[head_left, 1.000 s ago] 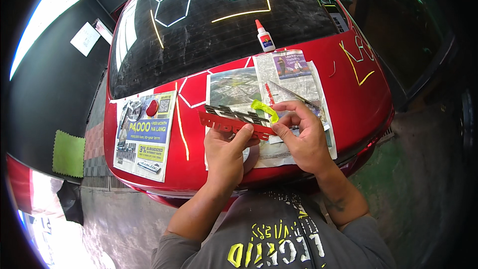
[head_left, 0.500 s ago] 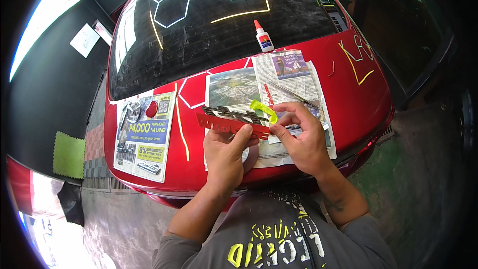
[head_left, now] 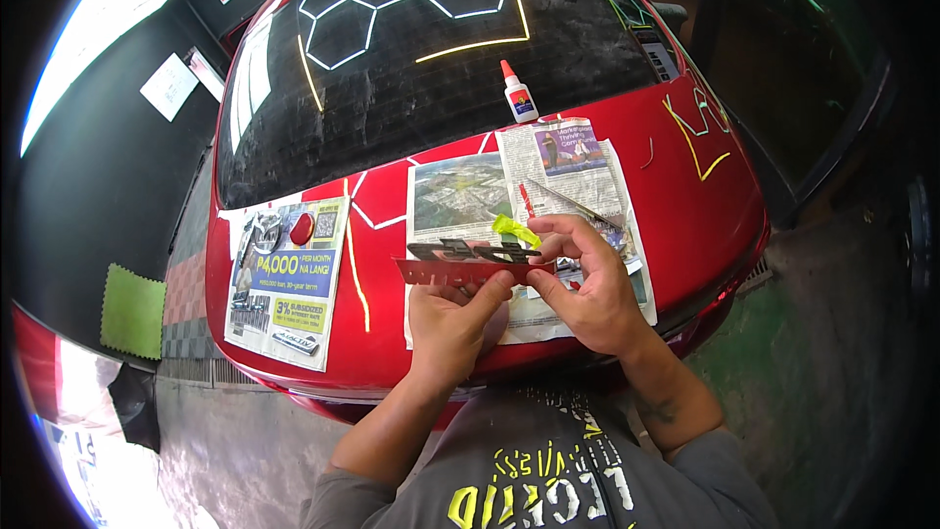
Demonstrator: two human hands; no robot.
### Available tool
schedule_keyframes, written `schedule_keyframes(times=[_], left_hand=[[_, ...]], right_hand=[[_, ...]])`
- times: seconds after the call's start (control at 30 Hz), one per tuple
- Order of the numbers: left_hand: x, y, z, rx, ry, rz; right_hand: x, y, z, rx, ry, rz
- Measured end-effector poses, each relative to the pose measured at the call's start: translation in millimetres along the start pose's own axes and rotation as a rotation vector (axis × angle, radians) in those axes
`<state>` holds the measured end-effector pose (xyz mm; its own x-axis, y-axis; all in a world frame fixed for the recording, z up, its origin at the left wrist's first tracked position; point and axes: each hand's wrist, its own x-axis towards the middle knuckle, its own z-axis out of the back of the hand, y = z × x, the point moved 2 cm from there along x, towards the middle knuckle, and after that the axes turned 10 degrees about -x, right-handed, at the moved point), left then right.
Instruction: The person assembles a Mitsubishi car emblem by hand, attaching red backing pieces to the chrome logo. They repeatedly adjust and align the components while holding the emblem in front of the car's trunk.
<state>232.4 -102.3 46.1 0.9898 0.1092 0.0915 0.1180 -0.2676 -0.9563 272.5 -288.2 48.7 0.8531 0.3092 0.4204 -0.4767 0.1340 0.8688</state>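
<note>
My left hand [head_left: 455,323] is closed around a thin red strip with cut-out letter shapes [head_left: 421,272], thumb on its near face. A black emblem with raised lettering [head_left: 460,251] lies along the strip's upper edge. Thumb and fingers of my right hand [head_left: 595,294] pinch the strip's right end. A crumpled bright yellow piece of tape or film [head_left: 513,229] sticks up beside my right fingertips; whether they touch it I cannot tell. All this is held above a newspaper sheet [head_left: 426,176] spread on the red car's trunk lid [head_left: 646,162].
A white glue bottle with red cap [head_left: 521,101] stands beyond the sheet. A slim pointed metal tool [head_left: 573,201] rests on it. Left, another newspaper [head_left: 284,309] carries a red round piece [head_left: 303,227] and chrome emblems. White and yellow tape lines [head_left: 358,274] mark the car.
The strip and emblem have tilted to lie more level and sit slightly lower. The yellow piece now sticks up less, and my right hand stays at the right end.
</note>
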Motion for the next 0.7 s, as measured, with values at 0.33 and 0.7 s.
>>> schedule_keyframes(times=[0.33, 0.7], left_hand=[[-7.0, 1.6, -2.6, -0.092, -0.01, 0.069], [-12.2, -8.6, 9.3, -0.06, -0.015, 0.042]], right_hand=[[-4.5, -8.0, -10.5, 0.161, 0.043, -0.026], [-3.9, 4.6, -7.5, 0.037, 0.08, -0.004]])
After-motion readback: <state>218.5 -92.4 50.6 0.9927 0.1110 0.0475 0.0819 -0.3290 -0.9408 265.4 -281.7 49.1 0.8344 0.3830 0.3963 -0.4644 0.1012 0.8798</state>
